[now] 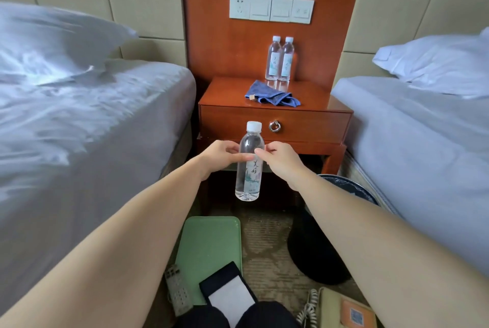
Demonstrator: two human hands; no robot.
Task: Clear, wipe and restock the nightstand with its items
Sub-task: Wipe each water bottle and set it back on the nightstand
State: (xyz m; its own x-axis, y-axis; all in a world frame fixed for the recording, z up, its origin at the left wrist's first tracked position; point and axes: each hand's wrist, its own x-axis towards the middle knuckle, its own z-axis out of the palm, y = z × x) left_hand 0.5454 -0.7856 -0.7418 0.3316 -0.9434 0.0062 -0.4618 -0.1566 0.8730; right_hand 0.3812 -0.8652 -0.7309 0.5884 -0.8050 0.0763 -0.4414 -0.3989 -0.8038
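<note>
A clear water bottle [248,169] with a white cap hangs upright in front of the nightstand's drawer. My left hand [222,154] pinches its upper body from the left, and my right hand [280,159] pinches it from the right. On the wooden nightstand [227,89] two more water bottles [280,59] stand side by side against the back panel. A crumpled blue cloth [270,96] lies in front of them.
Beds with white sheets flank the nightstand, left [92,116] and right [423,129]. On the floor lie a green tray [209,245], a remote [178,290], a black notepad holder [227,293], a telephone [341,309] and a black bin [341,190].
</note>
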